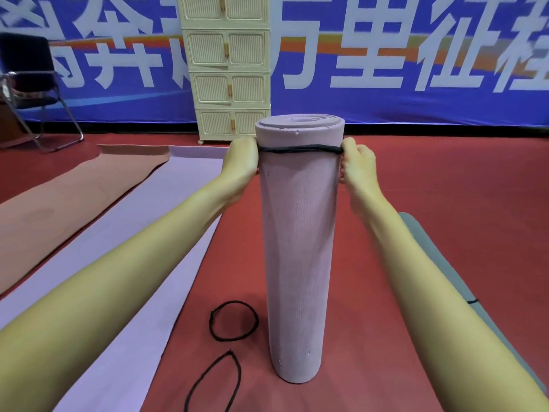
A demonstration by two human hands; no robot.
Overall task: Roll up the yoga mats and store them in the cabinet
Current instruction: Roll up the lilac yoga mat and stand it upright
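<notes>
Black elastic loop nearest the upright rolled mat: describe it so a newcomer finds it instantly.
Start at the pale purple rolled foam mat standing upright on the red floor. Just left of its base lies a thin black elastic loop, nearly round. A second black loop lies nearer the camera but is squashed to a pointed oval, and a third black band wraps the roll's top.

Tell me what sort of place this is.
Probably a gym or sports hall: a red sports floor, flat pink and lilac yoga mats laid out on it, and a big blue banner with white characters across the wall.
</notes>
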